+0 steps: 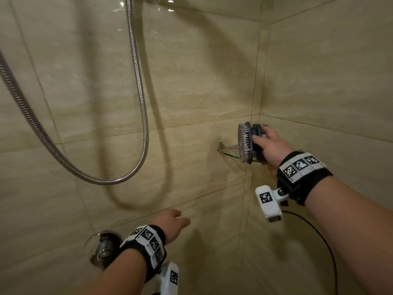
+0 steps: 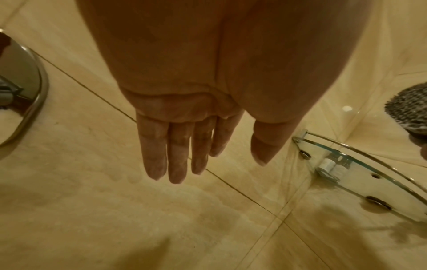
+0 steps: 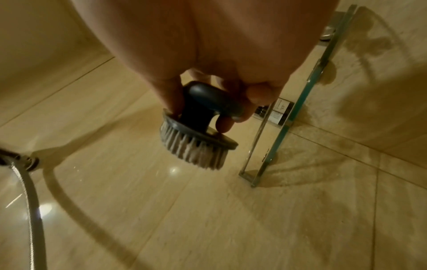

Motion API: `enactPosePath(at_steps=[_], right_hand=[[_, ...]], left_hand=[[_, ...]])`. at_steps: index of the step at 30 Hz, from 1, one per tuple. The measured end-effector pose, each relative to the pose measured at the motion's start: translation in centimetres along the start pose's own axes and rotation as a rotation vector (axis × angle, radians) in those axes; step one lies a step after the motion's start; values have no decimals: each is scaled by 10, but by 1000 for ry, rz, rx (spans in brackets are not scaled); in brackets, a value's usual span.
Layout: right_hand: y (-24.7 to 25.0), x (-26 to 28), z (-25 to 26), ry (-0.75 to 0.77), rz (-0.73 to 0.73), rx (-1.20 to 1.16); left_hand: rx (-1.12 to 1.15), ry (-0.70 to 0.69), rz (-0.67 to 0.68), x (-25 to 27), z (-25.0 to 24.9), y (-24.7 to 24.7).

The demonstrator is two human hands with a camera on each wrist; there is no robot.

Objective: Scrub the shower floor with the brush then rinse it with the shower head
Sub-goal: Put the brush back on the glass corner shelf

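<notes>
A round scrub brush (image 1: 246,143) with a dark knob handle and pale bristles is in my right hand (image 1: 270,145), whose fingers curl round the knob (image 3: 208,96). The brush (image 3: 196,146) is tipped on its side, bristles facing left, just above the glass corner shelf (image 1: 229,151). My left hand (image 1: 174,224) hangs lower down in front of the tiled wall, fingers (image 2: 175,155) straight and spread, holding nothing. The metal shower hose (image 1: 138,103) loops down the wall at left. The shower head itself is out of view.
A chrome tap fitting (image 1: 104,248) sits on the wall by my left wrist. The glass shelf (image 2: 360,173) carries small bottles (image 2: 332,164) near the corner. Beige tiled walls meet in a corner (image 1: 253,103) behind the brush. A black cable (image 1: 319,237) hangs under my right forearm.
</notes>
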State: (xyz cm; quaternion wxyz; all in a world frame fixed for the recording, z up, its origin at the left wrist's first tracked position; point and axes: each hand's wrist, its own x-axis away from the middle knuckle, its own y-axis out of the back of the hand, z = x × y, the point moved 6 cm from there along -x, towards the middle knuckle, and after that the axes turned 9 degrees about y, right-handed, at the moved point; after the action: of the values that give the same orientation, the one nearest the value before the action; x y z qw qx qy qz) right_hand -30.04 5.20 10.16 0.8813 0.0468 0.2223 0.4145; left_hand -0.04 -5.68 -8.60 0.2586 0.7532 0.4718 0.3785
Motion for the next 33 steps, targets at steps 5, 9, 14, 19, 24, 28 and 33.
enactPosePath(at_steps=[5,9,14,19,24,28,33], right_hand=[[-17,-3,-16,-78,-31,-143],[-39,0,-27,-110,-17,-189],[-57,-2,-26,-142,-30,-263],[-35,-10,-8,-158,-149,-276],[6,-30,-3,-183,-273,-273],[23,-43,-13,-187,-284,-217],[27,-52,-17,-150,-184,7]], left_hand=[[43,-3,9,-4,5,10],[37,-2,1,-2,9,23],[64,23,-21,-2,28,39],[69,32,-53,-3,39,48],[37,42,-32,1,35,42],[66,43,11,0,23,30],[170,24,62,-7,-4,21]])
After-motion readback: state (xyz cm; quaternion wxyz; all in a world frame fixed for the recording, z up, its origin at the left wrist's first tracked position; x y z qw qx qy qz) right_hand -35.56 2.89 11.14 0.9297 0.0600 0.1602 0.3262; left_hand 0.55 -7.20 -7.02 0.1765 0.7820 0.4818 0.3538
